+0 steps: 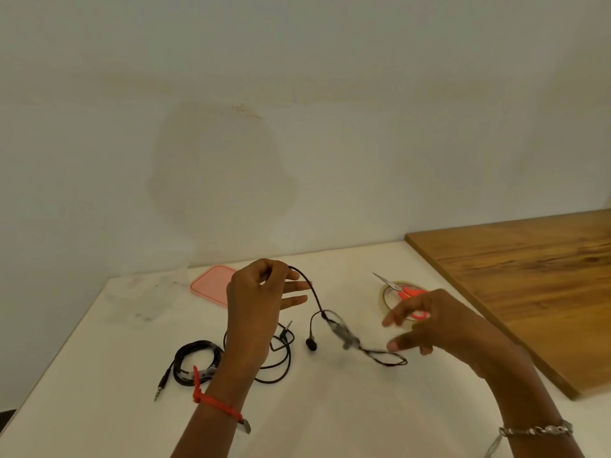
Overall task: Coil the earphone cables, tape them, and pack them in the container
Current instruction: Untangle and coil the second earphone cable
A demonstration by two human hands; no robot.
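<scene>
1. The thin black earphone cable [316,299] hangs in the air over the white bench [330,414]. It droops from the left hand [261,302] towards the right hand [443,325]. One earbud dangles midway, and beside it is a pale, blurred patch that may be tape.
2. The left hand pinches the cable's upper end between thumb and forefinger, with its other fingers stretched out. The right hand is spread open and grips nothing I can make out; one fingertip is just beside the cable's lower loop.
3. Judged from this, the step is gathering this cable into a bundle. Next, the right hand needs to catch the low loop and fold it up to the left hand.
4. A coiled black cable [195,361] already wrapped in tape lies near the left wrist, and a loose black cable [281,365] lies partly behind that wrist.
5. Further back are a clear plastic container [148,292] and a pink lid [211,284].
6. Red-handled scissors [408,290] rest on a roll of clear tape [386,297], beside a wooden board [529,276].
</scene>
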